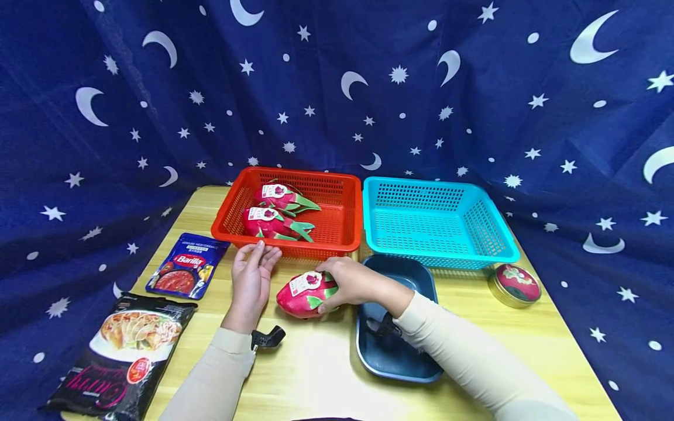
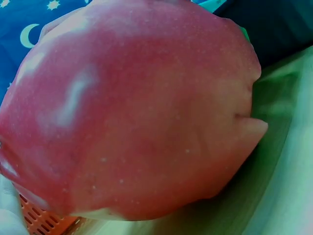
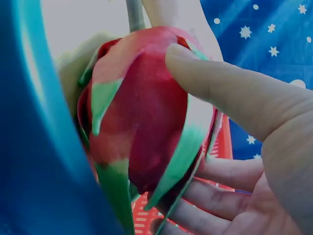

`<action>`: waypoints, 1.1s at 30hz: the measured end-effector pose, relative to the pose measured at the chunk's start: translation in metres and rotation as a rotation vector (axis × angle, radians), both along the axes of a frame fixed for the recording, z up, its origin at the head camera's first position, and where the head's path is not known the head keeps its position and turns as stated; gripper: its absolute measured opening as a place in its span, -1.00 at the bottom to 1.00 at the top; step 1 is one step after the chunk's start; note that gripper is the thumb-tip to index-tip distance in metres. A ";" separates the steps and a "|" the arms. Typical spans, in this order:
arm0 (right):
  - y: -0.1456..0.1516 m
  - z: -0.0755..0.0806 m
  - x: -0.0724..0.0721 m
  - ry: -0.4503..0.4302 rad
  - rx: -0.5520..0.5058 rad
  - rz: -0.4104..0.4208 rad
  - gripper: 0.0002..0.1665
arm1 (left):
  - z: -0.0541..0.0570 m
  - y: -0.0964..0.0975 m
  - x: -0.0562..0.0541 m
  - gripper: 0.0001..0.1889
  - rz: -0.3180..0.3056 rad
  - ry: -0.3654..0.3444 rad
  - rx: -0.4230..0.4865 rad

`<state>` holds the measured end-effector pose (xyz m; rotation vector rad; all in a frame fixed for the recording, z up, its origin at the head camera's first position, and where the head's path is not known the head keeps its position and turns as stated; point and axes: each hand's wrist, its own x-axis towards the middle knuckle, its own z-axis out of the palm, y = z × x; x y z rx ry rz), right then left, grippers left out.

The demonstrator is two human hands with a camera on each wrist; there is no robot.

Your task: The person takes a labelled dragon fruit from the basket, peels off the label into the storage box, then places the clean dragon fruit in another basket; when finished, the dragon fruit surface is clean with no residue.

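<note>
A pink dragon fruit (image 1: 295, 300) with green-tipped scales and a white label lies low over the middle of the table. My right hand (image 1: 355, 283) grips its leafy end, the thumb on the near side; in the right wrist view the fingers curl beneath the fruit (image 3: 146, 98). To the left of the fruit, my left hand (image 1: 250, 286) holds nothing, its fingers loosely extended up at the front rim of the red basket (image 1: 342, 234). The fruit's smooth end (image 2: 132, 112) fills most of the left wrist view. Two more labelled dragon fruits (image 1: 260, 222) lie inside the red basket.
Beside the red basket stands a turquoise basket (image 1: 437, 231). A dark blue tub (image 1: 397, 354) sits under my right forearm. At the right is a round tin (image 1: 516, 285); at the left are a blue Barilla pouch (image 1: 186, 266) and a black curry packet (image 1: 123, 354).
</note>
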<state>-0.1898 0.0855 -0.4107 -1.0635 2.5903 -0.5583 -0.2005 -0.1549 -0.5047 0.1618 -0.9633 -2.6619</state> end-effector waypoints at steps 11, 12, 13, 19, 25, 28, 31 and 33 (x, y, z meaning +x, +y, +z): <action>0.007 -0.001 -0.007 -0.039 -0.012 0.004 -0.08 | -0.003 0.008 0.006 -0.85 -0.082 -0.019 -0.095; 0.007 -0.001 -0.007 -0.042 -0.016 0.005 -0.07 | -0.004 0.009 0.008 -0.85 -0.100 -0.021 -0.119; 0.007 -0.001 -0.007 -0.041 -0.020 0.007 -0.08 | -0.005 0.010 0.009 -0.83 -0.115 -0.022 -0.146; 0.009 -0.002 -0.008 -0.026 -0.046 0.020 -0.11 | -0.008 0.014 0.022 -0.71 -0.213 0.045 -0.511; 0.010 -0.004 -0.010 -0.031 -0.076 0.018 -0.13 | -0.010 0.011 0.038 -0.48 -0.375 0.161 -0.932; 0.012 -0.005 -0.013 -0.045 -0.097 0.031 -0.14 | -0.011 0.010 0.043 -0.24 -0.476 0.156 -1.031; 0.014 -0.004 -0.017 -0.095 -0.142 0.055 -0.20 | -0.011 0.009 0.045 -0.07 -0.528 0.129 -1.118; 0.014 -0.004 -0.020 -0.138 -0.188 0.074 -0.26 | -0.011 0.010 0.046 -0.03 -0.528 0.124 -1.152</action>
